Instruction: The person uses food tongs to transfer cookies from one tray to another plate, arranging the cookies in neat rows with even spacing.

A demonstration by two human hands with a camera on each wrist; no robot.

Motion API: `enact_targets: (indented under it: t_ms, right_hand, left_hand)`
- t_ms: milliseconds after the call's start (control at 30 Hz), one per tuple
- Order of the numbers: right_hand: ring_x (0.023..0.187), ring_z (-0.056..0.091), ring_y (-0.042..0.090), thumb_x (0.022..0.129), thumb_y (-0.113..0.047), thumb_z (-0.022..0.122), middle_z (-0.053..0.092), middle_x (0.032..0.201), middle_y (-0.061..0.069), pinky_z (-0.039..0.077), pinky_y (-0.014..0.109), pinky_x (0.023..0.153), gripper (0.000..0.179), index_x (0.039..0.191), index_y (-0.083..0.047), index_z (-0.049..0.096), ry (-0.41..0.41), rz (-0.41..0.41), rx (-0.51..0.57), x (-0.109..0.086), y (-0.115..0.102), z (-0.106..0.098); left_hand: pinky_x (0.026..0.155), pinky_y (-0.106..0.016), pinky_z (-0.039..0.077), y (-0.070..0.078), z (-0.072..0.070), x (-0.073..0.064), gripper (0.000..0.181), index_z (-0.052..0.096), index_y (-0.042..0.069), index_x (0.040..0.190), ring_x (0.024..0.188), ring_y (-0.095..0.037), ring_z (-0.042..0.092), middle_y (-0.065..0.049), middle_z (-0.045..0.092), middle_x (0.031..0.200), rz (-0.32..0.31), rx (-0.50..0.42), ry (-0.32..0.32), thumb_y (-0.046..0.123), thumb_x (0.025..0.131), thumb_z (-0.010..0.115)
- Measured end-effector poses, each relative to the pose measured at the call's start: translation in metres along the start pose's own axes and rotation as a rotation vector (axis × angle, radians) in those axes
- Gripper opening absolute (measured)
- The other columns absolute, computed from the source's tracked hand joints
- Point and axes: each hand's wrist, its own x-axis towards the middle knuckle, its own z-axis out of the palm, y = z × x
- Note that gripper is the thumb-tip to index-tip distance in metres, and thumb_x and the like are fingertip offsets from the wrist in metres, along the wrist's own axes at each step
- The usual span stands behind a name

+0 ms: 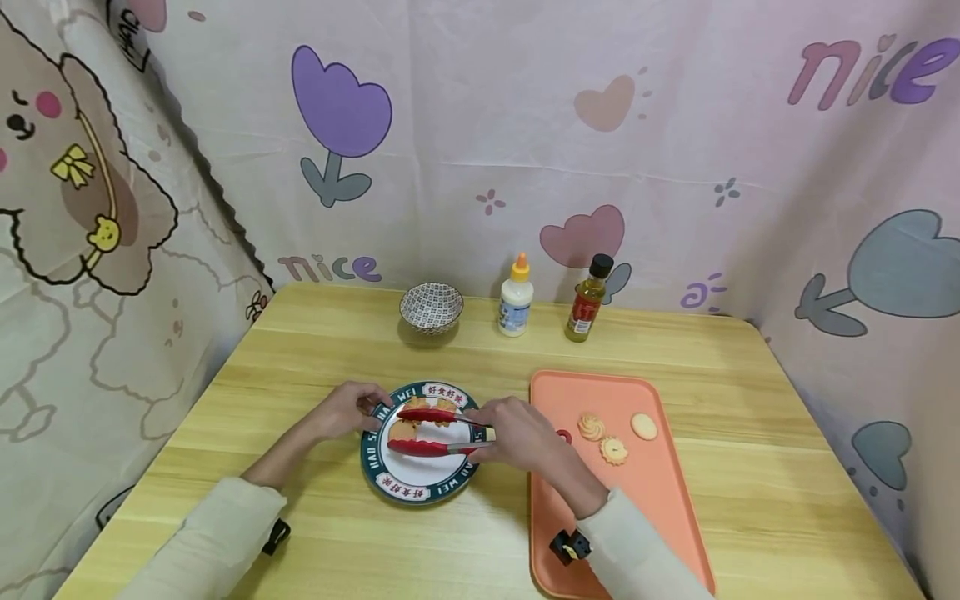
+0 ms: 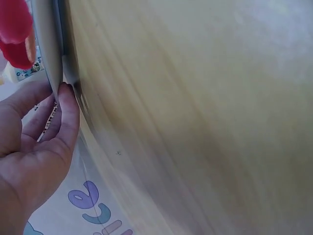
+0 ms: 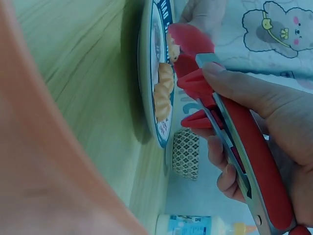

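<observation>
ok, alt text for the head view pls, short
A right hand holds red tongs over a round green-rimmed plate with cookies, which the left hand steadies. An orange tray alongside holds three more cookies on a wooden table.

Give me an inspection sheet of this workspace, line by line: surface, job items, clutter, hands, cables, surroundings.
Surface: wooden table, bare wood showing.
Job's things: red tongs over round plate with cookies; three more cookies on orange tray.
Clutter: patterned bowl, white squeeze bottle, small dark-capped bottle along the far edge.
Grippers: left hand grips the plate rim; right hand grips the tongs.
Cables: nothing seen.
Surroundings: cartoon-print cloth on all sides.
</observation>
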Motion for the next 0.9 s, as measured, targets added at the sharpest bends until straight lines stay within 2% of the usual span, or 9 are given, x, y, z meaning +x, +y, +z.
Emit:
enact_targets:
  t_ms: [100, 167, 333, 467, 767, 900]
  right_hand:
    - [0.077, 0.058, 0.010, 0.072, -0.039, 0.080, 0.070, 0.109, 0.004, 0.046, 0.021, 0.063, 0.056, 0.122, -0.019, 0.065, -0.001, -0.010, -0.009, 0.001, -0.003, 0.001]
    - [0.078, 0.058, 0.009, 0.072, -0.039, 0.080, 0.071, 0.109, 0.003, 0.048, 0.021, 0.065, 0.056, 0.122, -0.019, 0.066, 0.008, -0.020, -0.013, 0.002, -0.005, 0.003]
    - [0.092, 0.065, 0.012, 0.072, -0.040, 0.080, 0.070, 0.112, 0.002, 0.053, 0.027, 0.076, 0.054, 0.120, -0.020, 0.067, 0.032, -0.051, -0.051, 0.005, -0.005, 0.009]
    - [0.097, 0.066, 0.015, 0.072, -0.041, 0.080, 0.070, 0.113, 0.001, 0.053, 0.030, 0.079, 0.054, 0.121, -0.021, 0.066, 0.032, -0.063, -0.077, 0.006, -0.006, 0.013]
    - [0.101, 0.063, 0.017, 0.073, -0.042, 0.079, 0.068, 0.118, 0.002, 0.053, 0.032, 0.083, 0.060, 0.127, -0.022, 0.062, 0.004, 0.000, -0.010, -0.003, -0.002, 0.006]
    - [0.092, 0.062, 0.013, 0.072, -0.040, 0.080, 0.069, 0.113, 0.002, 0.050, 0.025, 0.074, 0.061, 0.127, -0.020, 0.062, 0.018, -0.018, 0.036, -0.010, 0.007, 0.003]
  left_hand:
    - [0.078, -0.033, 0.048, 0.000, 0.000, 0.000, 0.028, 0.066, 0.007, 0.105, 0.089, -0.021, 0.054, -0.009, 0.062, 0.103, -0.009, 0.000, -0.002, 0.003, 0.078, 0.071]
    - [0.078, -0.033, 0.049, 0.000, 0.000, 0.000, 0.028, 0.066, 0.007, 0.105, 0.089, -0.021, 0.054, -0.009, 0.062, 0.103, -0.012, 0.002, -0.002, 0.003, 0.078, 0.071]
    - [0.078, -0.033, 0.049, -0.001, 0.000, 0.001, 0.029, 0.066, 0.006, 0.106, 0.089, -0.021, 0.055, -0.010, 0.063, 0.104, -0.006, -0.004, 0.002, 0.002, 0.078, 0.072]
    - [0.077, -0.032, 0.050, -0.001, 0.000, 0.001, 0.029, 0.065, 0.006, 0.106, 0.089, -0.021, 0.056, -0.011, 0.063, 0.104, -0.011, -0.013, -0.009, 0.002, 0.078, 0.071]
    - [0.075, -0.030, 0.049, 0.000, 0.000, 0.001, 0.028, 0.066, 0.007, 0.106, 0.088, -0.022, 0.054, -0.011, 0.061, 0.103, -0.017, -0.014, -0.008, 0.002, 0.079, 0.071]
    - [0.076, -0.031, 0.049, -0.001, -0.001, 0.001, 0.028, 0.066, 0.006, 0.105, 0.088, -0.021, 0.055, -0.010, 0.061, 0.102, -0.006, -0.004, -0.009, 0.003, 0.078, 0.072]
